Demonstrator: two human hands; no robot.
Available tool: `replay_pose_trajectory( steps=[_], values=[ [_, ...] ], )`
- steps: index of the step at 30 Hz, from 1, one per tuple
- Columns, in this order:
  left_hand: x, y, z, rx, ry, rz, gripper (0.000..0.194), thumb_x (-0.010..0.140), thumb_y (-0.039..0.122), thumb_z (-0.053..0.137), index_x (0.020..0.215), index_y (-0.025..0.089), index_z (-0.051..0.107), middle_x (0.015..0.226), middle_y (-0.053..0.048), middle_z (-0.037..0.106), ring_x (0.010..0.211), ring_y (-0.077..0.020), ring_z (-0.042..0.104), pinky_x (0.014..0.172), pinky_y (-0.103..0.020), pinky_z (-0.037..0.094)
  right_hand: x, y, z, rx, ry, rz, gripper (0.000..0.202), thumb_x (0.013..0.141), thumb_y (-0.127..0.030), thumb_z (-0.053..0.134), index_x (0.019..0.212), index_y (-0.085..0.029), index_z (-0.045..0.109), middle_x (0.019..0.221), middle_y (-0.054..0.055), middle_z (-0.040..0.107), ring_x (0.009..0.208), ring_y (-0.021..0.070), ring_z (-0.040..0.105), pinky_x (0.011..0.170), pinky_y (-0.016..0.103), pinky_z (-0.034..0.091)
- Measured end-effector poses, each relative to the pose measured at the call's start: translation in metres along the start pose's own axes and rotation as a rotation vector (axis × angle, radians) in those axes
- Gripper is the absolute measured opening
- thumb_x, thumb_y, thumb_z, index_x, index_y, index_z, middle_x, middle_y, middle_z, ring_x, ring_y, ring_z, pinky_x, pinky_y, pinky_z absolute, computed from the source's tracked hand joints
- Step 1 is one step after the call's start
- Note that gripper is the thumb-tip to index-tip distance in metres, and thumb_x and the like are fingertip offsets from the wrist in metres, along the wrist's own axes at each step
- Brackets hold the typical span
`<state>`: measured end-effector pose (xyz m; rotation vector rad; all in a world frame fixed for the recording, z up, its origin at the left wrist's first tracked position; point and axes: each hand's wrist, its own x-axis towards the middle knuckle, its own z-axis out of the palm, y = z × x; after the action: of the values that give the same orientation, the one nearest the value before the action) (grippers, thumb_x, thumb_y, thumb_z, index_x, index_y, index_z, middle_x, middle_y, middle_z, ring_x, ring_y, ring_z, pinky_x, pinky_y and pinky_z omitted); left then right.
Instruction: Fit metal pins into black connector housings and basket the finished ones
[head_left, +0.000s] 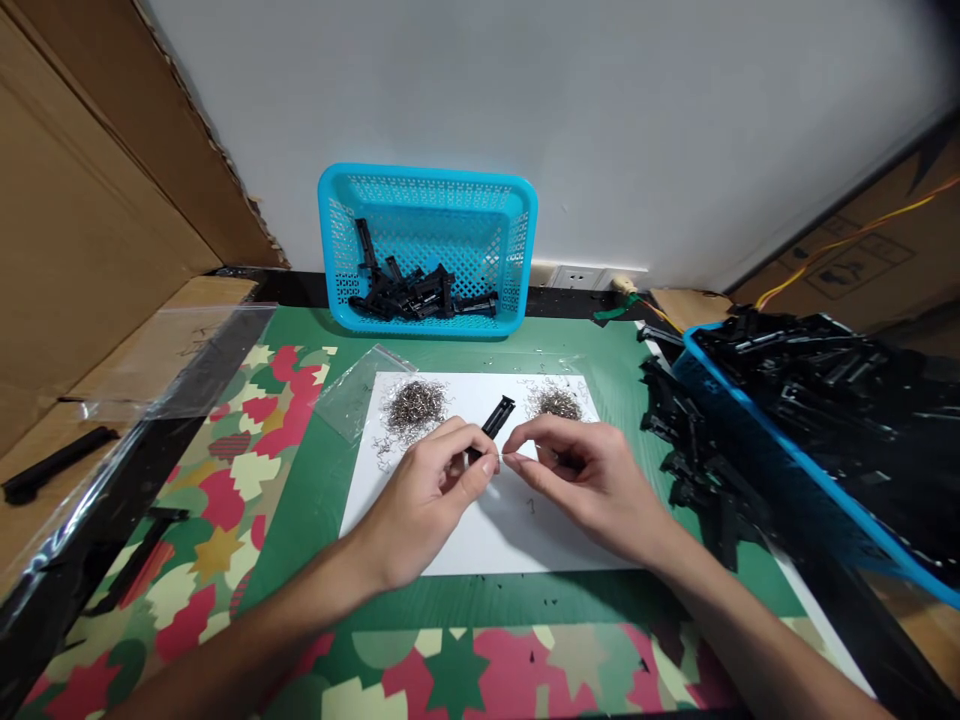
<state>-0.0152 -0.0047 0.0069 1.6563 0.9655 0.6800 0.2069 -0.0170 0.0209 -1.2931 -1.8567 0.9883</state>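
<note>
My left hand (442, 480) grips a black plastic part (499, 416), its far end pointing up and slightly right over the white sheet (472, 535). Close beside it, my right hand (589, 480) has thumb and index finger pinched together near the part; whatever is between them is too small to make out. A heap of small metal springs (415, 405) lies on the sheet at the left, and a second heap (556, 402) at the right, partly behind my right hand. One loose spring (532, 506) rests below my fingers.
A blue basket (429, 182) with several black parts (420, 292) stands against the wall. At the right, a larger blue basket (810, 500) overflows with black parts (817, 380); more (694, 460) lie beside it. Clear plastic bags (364, 385) and a cardboard box (97, 200) are at the left.
</note>
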Motion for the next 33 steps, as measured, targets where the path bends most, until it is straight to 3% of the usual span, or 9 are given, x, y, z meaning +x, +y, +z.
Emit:
replay_pose_trajectory(
  steps=[5,9,14,17,20,24,27,30,33],
  values=[
    [0.0,-0.002,0.0,0.049,0.028,-0.014,0.026,0.109,0.039,0.05,0.099,0.023,0.067,0.096,0.0,0.056,0.08,-0.0156,0.049,0.072,-0.031,0.038,0.004,0.01,-0.022,-0.248,-0.196,0.084,0.018,0.099,-0.03,0.064,0.095,-0.021,0.078,0.062,-0.004,0.046,0.056,0.0111,0.038,0.053,0.026,0.028],
    [0.001,-0.002,0.0,0.055,0.042,-0.025,0.026,0.109,0.039,0.05,0.098,0.022,0.067,0.095,0.0,0.055,0.078,-0.0152,0.047,0.071,-0.03,0.037,0.005,0.016,-0.034,-0.413,-0.154,0.099,0.026,0.103,-0.032,0.059,0.102,-0.021,0.082,0.066,0.0,0.061,0.056,0.012,0.045,0.055,0.027,0.032],
    [0.001,-0.002,-0.001,0.061,0.036,-0.016,0.028,0.109,0.039,0.049,0.097,0.022,0.067,0.093,0.0,0.055,0.077,-0.0156,0.047,0.071,-0.03,0.037,0.002,0.015,-0.032,-0.322,-0.329,0.005,0.019,0.1,-0.034,0.067,0.099,-0.022,0.082,0.061,-0.003,0.058,0.053,0.0115,0.041,0.053,0.026,0.029],
    [0.002,-0.003,-0.001,0.064,0.035,-0.022,0.028,0.109,0.039,0.049,0.098,0.022,0.067,0.094,-0.001,0.056,0.079,-0.0163,0.049,0.071,-0.031,0.037,0.002,0.017,-0.026,-0.233,-0.453,-0.043,0.018,0.099,-0.025,0.065,0.092,-0.021,0.081,0.072,0.001,0.071,0.059,0.0122,0.051,0.059,0.027,0.035],
    [0.002,-0.004,-0.001,0.066,0.03,-0.023,0.027,0.109,0.039,0.049,0.098,0.022,0.067,0.096,-0.002,0.058,0.081,-0.017,0.05,0.072,-0.031,0.038,0.002,0.018,-0.022,-0.25,-0.483,-0.045,0.02,0.101,-0.02,0.061,0.092,-0.021,0.08,0.078,0.002,0.074,0.065,0.0134,0.059,0.065,0.027,0.037],
    [0.002,-0.003,-0.002,0.069,0.019,-0.012,0.027,0.108,0.039,0.05,0.1,0.022,0.069,0.096,-0.002,0.058,0.079,-0.0167,0.05,0.072,-0.031,0.038,0.002,0.015,-0.022,-0.29,-0.446,-0.029,0.02,0.102,-0.021,0.058,0.093,-0.021,0.076,0.072,0.0,0.067,0.062,0.0128,0.054,0.063,0.027,0.033],
    [0.001,-0.003,-0.001,0.051,0.003,-0.01,0.025,0.108,0.038,0.052,0.101,0.023,0.071,0.095,-0.002,0.058,0.078,-0.0163,0.049,0.072,-0.03,0.038,0.002,0.01,-0.021,-0.186,-0.364,0.029,0.019,0.104,-0.031,0.061,0.096,-0.021,0.074,0.066,-0.003,0.054,0.058,0.012,0.042,0.058,0.027,0.029],
    [0.0,-0.003,0.001,-0.044,-0.027,-0.023,0.023,0.106,0.039,0.055,0.104,0.023,0.072,0.099,-0.002,0.06,0.083,-0.0171,0.052,0.074,-0.03,0.039,0.001,0.005,-0.014,0.061,-0.134,0.069,0.023,0.101,-0.043,0.066,0.096,-0.022,0.075,0.065,-0.005,0.041,0.06,0.0128,0.035,0.056,0.027,0.027],
    [-0.001,-0.003,0.005,-0.18,-0.054,-0.035,0.024,0.104,0.043,0.06,0.111,0.023,0.071,0.102,-0.003,0.062,0.081,-0.0162,0.052,0.073,-0.029,0.04,0.0,0.004,0.003,0.239,0.107,0.078,0.024,0.097,-0.044,0.071,0.091,-0.021,0.074,0.064,-0.006,0.032,0.06,0.0126,0.031,0.056,0.028,0.026]
  ],
)
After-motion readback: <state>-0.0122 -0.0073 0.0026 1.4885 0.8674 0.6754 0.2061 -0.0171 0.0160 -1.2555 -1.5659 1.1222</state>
